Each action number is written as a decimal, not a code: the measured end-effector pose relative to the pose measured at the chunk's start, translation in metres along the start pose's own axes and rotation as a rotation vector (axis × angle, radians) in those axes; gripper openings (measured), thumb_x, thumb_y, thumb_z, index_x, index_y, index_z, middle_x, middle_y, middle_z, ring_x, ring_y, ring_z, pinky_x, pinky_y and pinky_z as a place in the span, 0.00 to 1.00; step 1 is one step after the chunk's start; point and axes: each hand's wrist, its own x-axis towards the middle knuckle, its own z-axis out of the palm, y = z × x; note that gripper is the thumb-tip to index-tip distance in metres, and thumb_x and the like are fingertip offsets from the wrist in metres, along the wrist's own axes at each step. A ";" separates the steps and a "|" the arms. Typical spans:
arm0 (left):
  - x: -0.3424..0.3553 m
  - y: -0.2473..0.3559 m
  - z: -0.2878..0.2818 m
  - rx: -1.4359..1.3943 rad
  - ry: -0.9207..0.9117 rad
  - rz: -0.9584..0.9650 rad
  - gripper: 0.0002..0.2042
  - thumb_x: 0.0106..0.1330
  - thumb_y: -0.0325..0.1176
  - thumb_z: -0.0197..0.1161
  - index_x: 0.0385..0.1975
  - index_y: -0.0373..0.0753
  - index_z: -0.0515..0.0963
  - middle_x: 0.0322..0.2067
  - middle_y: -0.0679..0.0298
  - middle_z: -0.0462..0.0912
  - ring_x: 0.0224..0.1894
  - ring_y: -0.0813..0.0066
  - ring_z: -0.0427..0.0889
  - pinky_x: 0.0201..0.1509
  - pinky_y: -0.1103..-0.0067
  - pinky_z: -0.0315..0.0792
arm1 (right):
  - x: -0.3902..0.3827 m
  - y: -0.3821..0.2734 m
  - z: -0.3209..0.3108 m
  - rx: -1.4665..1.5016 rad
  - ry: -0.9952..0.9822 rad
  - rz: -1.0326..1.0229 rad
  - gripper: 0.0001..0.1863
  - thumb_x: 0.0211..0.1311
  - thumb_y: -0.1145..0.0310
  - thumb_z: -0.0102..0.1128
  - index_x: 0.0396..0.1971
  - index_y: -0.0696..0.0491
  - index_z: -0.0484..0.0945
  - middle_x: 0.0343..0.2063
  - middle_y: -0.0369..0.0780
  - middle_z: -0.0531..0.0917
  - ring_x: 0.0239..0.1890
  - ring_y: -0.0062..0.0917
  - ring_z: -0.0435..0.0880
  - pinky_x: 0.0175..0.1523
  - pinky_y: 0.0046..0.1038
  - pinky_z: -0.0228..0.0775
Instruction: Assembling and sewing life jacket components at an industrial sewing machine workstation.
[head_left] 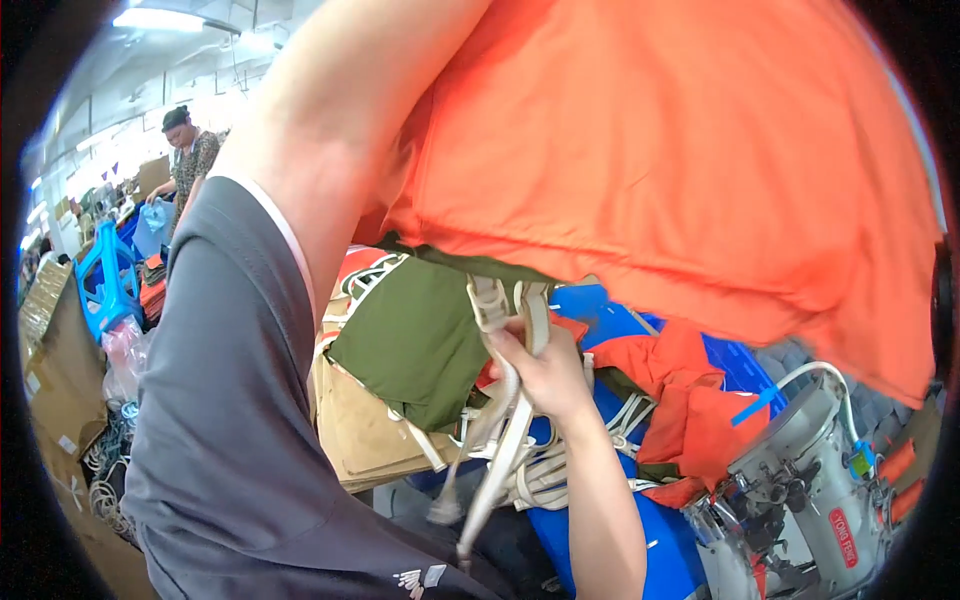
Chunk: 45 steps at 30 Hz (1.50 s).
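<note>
A large orange cloth piece [640, 140] with a dark green underside hangs across the upper half of the view. My left arm is raised and runs out past the top edge, so the left hand does not show. Below the cloth, my right hand [548, 372] is closed around cream webbing straps [490, 300] that hang from the cloth's lower edge. The loose strap ends trail down toward my lap. Just left of this hand lies a dark green fabric piece [415, 335] with an orange and white print beside it.
Cardboard [350, 430] lies under the green piece. At right stands a sewing machine [800, 490], with orange cloth [690, 410] on a blue surface [600, 310] beside it. Far left are a blue plastic stool [107, 280], cardboard boxes [60, 360] and another person [190, 150].
</note>
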 end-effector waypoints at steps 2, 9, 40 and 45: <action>-0.015 -0.007 0.008 -0.018 -0.015 -0.006 0.31 0.67 0.60 0.51 0.28 0.32 0.82 0.31 0.43 0.83 0.38 0.42 0.82 0.45 0.57 0.75 | -0.008 0.007 -0.011 -0.135 0.349 -0.047 0.14 0.61 0.65 0.65 0.41 0.59 0.81 0.25 0.36 0.82 0.34 0.24 0.84 0.41 0.29 0.74; -0.085 -0.033 0.008 -0.474 -0.455 -0.179 0.30 0.67 0.57 0.58 0.20 0.29 0.76 0.20 0.42 0.75 0.23 0.61 0.77 0.31 0.64 0.69 | -0.082 0.001 -0.058 -0.118 0.765 -0.111 0.20 0.65 0.66 0.62 0.49 0.66 0.72 0.44 0.46 0.80 0.48 0.25 0.79 0.53 0.27 0.69; -0.270 0.039 -0.006 -0.857 -0.457 -0.352 0.22 0.67 0.42 0.64 0.18 0.34 0.67 0.15 0.69 0.67 0.23 0.84 0.64 0.26 0.79 0.63 | -0.103 -0.067 0.019 -0.904 0.844 -0.438 0.28 0.58 0.80 0.58 0.60 0.65 0.66 0.55 0.59 0.71 0.56 0.50 0.74 0.61 0.39 0.67; -0.293 0.051 0.009 -0.971 -0.446 -0.446 0.22 0.69 0.42 0.63 0.17 0.36 0.67 0.16 0.72 0.69 0.25 0.86 0.63 0.26 0.81 0.63 | -0.099 -0.070 0.033 -0.642 0.515 -0.445 0.28 0.60 0.78 0.55 0.61 0.69 0.61 0.59 0.62 0.68 0.61 0.60 0.68 0.61 0.53 0.65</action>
